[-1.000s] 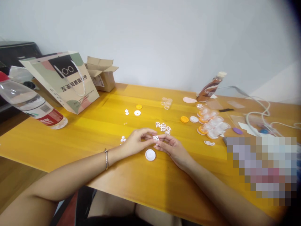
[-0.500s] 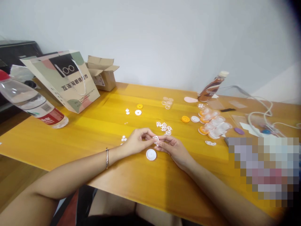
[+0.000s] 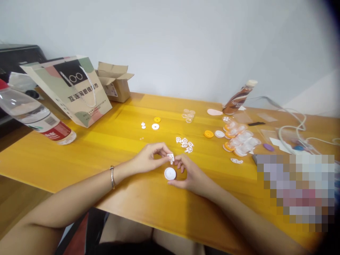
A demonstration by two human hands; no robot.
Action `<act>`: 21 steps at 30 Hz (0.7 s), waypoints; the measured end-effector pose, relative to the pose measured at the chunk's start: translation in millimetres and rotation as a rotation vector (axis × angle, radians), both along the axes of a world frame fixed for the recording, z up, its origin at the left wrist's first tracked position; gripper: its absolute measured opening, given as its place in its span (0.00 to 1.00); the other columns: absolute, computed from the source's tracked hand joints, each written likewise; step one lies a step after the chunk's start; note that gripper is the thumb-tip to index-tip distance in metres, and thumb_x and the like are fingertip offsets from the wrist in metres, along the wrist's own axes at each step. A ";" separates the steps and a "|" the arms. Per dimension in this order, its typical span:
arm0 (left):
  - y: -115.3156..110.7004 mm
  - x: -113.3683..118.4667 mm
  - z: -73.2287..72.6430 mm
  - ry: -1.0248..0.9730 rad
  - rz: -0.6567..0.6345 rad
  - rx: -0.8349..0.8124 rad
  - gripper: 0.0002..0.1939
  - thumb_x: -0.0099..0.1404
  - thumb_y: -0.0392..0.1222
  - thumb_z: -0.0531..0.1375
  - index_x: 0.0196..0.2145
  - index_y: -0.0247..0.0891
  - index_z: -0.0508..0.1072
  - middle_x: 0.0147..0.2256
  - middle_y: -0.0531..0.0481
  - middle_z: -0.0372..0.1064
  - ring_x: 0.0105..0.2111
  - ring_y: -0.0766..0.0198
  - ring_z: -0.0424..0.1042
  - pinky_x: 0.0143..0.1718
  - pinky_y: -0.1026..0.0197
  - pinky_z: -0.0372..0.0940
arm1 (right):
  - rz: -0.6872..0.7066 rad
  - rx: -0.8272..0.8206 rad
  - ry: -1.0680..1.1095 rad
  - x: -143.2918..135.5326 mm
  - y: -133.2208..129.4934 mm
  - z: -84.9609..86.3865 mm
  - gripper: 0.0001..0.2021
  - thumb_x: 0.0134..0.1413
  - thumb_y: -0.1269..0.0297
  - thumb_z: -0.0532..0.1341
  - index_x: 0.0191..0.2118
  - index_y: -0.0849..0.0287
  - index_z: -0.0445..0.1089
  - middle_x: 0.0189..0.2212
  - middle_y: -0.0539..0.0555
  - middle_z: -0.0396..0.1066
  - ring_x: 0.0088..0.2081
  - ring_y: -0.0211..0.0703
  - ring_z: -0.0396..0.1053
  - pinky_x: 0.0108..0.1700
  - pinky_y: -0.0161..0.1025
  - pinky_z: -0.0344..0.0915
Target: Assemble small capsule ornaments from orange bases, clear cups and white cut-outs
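Note:
Between the thumb and fingers of my left hand (image 3: 151, 158) is a small white openwork plastic piece (image 3: 170, 157), held just above the table. My right hand (image 3: 192, 173) has its thumb apart from its curled fingers, with nothing visible between them; its thumb tip is close to the lower edge of a round white plastic disc (image 3: 170, 173) with a raised rim. That disc lies on the table below the held piece. Just beyond my hands lies a group of several similar white openwork pieces (image 3: 185, 144).
Farther back are a yellow ring (image 3: 157, 119), a white ring (image 3: 155, 126) and clear round parts (image 3: 188, 115). At right are an orange disc (image 3: 208, 134), bagged discs (image 3: 241, 140) and a coffee bottle (image 3: 239, 98). A paper bag (image 3: 71, 92), cardboard box (image 3: 118, 85) and water bottle (image 3: 37, 115) stand left.
My right hand has let go of the white openwork piece and moved down beside the white disc, its thumb parting from the fingers. My left hand keeps the piece and has shifted slightly left.

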State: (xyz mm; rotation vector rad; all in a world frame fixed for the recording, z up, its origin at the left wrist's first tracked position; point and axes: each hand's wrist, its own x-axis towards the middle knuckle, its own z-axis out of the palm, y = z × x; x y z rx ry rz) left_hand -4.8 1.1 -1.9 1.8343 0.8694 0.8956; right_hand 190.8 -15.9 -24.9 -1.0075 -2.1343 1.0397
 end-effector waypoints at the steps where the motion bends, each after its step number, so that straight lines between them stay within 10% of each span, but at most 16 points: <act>1: -1.6 -0.9 1.7 0.040 -0.049 0.023 0.08 0.60 0.40 0.58 0.35 0.32 0.69 0.33 0.47 0.70 0.33 0.67 0.69 0.37 0.62 0.64 | 0.015 0.023 -0.017 0.5 1.1 -0.2 0.17 0.39 0.63 0.66 0.36 0.55 0.61 0.31 0.50 0.60 0.32 0.38 0.58 0.33 0.37 0.60; 21: -2.8 -6.7 10.2 0.250 -0.326 0.195 0.05 0.63 0.37 0.54 0.34 0.34 0.68 0.37 0.45 0.68 0.37 0.66 0.68 0.40 0.61 0.63 | 0.024 0.083 -0.008 0.0 5.1 -0.5 0.07 0.45 0.65 0.62 0.32 0.56 0.64 0.27 0.49 0.59 0.28 0.36 0.57 0.31 0.34 0.58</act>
